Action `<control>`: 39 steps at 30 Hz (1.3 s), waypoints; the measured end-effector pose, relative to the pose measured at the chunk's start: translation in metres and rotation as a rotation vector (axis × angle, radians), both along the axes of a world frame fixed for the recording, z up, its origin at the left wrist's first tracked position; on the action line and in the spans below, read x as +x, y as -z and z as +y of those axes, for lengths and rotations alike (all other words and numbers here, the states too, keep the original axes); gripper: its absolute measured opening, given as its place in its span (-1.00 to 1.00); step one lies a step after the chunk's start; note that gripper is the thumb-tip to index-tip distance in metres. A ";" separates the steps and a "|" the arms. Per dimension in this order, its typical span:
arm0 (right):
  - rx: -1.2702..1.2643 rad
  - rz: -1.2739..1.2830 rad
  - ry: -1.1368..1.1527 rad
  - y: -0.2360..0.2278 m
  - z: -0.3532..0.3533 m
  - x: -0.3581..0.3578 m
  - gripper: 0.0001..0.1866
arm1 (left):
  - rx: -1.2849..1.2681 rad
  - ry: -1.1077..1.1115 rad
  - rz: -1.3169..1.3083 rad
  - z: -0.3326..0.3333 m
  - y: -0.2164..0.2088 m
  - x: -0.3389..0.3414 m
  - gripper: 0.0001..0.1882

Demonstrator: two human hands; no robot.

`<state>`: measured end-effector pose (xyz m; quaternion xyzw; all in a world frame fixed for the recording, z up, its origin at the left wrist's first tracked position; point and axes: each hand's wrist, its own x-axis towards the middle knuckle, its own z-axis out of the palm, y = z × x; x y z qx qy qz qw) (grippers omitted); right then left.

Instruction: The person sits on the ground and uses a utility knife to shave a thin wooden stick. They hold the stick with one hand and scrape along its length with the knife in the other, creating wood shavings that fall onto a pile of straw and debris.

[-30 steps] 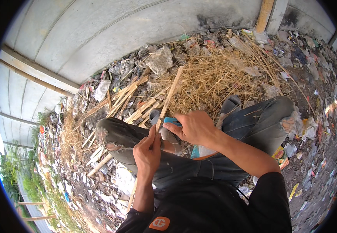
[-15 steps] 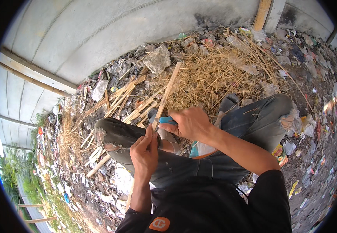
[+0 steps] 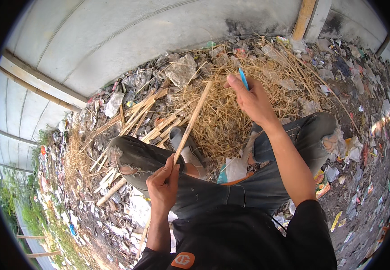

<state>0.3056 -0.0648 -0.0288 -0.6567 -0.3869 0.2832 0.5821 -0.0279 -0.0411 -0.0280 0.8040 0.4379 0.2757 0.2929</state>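
Note:
My left hand [image 3: 163,183] is closed round the lower end of a long, pale bamboo strip [image 3: 192,122], thumb and fingers pinching it. The strip slants up and away from me, over my shoe, its far end above the straw-like shavings. Raised to the right of the strip, my right hand [image 3: 255,104] is closed on a blue-handled knife [image 3: 243,78]. Only part of the blue handle shows above the fingers; I cannot make out the blade. The knife and the strip are apart.
A heap of thin curled shavings [image 3: 224,112] lies beyond my feet. Several split strips [image 3: 136,119] lie to the left. Scattered plastic litter [image 3: 356,153] covers the ground. A grey panel wall [image 3: 145,31] stands behind. My bent knees frame the work.
My right hand has moved the knife off the strip, up and away to the right. The left hand still grips the strip and has shifted slightly down and left.

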 end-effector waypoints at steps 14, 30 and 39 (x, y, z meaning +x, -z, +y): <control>0.165 0.124 -0.273 0.011 0.007 -0.069 -0.73 | -0.243 -0.008 -0.053 -0.002 -0.011 0.020 -0.64; -0.045 -0.563 -0.337 0.009 -0.019 -0.102 -0.34 | -0.119 -0.074 -0.043 0.004 -0.005 0.026 -0.65; -0.122 -0.635 -0.183 0.016 0.002 -0.072 -0.27 | 0.160 -0.077 0.037 -0.001 0.008 0.017 -0.67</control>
